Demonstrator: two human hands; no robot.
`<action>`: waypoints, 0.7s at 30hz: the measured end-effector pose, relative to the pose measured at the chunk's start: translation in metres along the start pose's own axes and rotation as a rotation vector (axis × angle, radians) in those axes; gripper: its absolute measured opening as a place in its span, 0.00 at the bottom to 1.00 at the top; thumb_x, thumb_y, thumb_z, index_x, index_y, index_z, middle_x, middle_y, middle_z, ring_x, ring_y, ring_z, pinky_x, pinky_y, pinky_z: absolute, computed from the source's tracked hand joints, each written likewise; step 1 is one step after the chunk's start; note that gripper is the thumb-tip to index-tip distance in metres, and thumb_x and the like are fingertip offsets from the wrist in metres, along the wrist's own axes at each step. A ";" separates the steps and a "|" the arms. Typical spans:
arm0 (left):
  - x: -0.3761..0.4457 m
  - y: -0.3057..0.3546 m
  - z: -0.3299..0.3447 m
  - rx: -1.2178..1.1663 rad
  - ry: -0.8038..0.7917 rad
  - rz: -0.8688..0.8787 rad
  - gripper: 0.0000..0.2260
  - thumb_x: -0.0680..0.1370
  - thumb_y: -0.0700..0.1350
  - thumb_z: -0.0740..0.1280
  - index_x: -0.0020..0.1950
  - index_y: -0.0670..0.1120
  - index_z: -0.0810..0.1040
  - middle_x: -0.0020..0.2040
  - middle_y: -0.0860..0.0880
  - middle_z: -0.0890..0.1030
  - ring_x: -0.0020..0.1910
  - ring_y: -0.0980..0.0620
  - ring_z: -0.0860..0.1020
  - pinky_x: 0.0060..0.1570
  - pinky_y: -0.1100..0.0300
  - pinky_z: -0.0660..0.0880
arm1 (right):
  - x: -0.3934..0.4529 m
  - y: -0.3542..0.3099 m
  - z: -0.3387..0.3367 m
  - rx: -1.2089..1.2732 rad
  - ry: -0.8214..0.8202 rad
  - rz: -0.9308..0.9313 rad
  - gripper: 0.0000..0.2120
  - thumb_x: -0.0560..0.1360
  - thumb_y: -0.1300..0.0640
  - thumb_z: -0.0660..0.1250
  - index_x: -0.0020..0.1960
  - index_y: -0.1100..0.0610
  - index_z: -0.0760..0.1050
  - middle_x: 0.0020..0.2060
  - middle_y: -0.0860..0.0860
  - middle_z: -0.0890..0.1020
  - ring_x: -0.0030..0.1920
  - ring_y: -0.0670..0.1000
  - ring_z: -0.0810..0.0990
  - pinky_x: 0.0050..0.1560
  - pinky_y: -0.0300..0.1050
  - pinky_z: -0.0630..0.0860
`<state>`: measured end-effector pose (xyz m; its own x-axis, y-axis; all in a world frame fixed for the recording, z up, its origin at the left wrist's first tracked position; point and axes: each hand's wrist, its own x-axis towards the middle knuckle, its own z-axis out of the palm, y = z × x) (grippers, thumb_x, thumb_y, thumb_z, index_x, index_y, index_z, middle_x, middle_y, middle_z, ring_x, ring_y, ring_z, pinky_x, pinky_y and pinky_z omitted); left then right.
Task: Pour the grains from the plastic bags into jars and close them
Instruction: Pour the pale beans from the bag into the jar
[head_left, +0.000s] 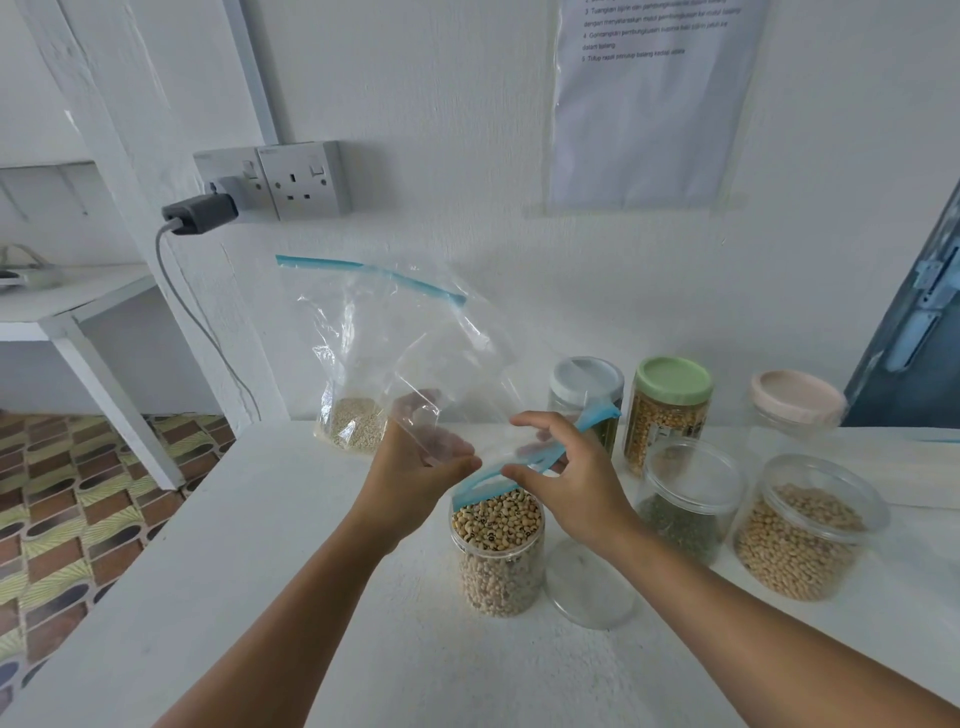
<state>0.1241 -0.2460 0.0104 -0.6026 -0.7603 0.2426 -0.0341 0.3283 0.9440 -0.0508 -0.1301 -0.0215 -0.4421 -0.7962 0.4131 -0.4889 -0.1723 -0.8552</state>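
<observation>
Grip: left hand (415, 462) and right hand (566, 483) both pinch the empty plastic bag (447, 415) by its blue zip edge.
Just under the grip: open jar of black-eyed beans (498, 551), nearly full, no lid; this pouring looks finished.
Beside the right wrist: clear lid (589, 592) lying on the table (260, 545), probably for this jar.
Right of the grip: two more filled jars, still open, and three with lids on.
Behind the left hand: bag with pale grains (353, 421) against the wall, still to pour.
</observation>
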 end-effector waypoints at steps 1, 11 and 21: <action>0.000 0.000 0.001 0.024 0.021 0.014 0.33 0.71 0.33 0.80 0.69 0.49 0.68 0.41 0.45 0.84 0.43 0.50 0.85 0.48 0.56 0.82 | -0.001 -0.002 0.000 0.019 -0.006 0.007 0.26 0.73 0.58 0.79 0.60 0.33 0.75 0.57 0.41 0.78 0.59 0.39 0.80 0.58 0.33 0.78; -0.004 0.007 -0.001 -0.126 -0.046 -0.023 0.32 0.75 0.31 0.75 0.71 0.50 0.65 0.47 0.43 0.88 0.51 0.47 0.87 0.52 0.60 0.82 | 0.001 -0.006 -0.006 -0.004 -0.001 0.000 0.22 0.75 0.61 0.77 0.63 0.41 0.78 0.54 0.28 0.76 0.60 0.38 0.75 0.59 0.33 0.75; -0.004 0.004 -0.002 -0.128 0.047 -0.047 0.28 0.73 0.32 0.78 0.65 0.51 0.68 0.45 0.42 0.86 0.48 0.45 0.86 0.48 0.60 0.82 | 0.001 -0.013 -0.004 0.211 0.046 0.168 0.15 0.78 0.56 0.75 0.59 0.40 0.82 0.57 0.41 0.82 0.58 0.37 0.79 0.59 0.34 0.75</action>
<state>0.1285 -0.2430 0.0133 -0.5643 -0.7997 0.2051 0.0424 0.2200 0.9746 -0.0478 -0.1267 -0.0090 -0.5402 -0.7973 0.2693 -0.2400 -0.1608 -0.9574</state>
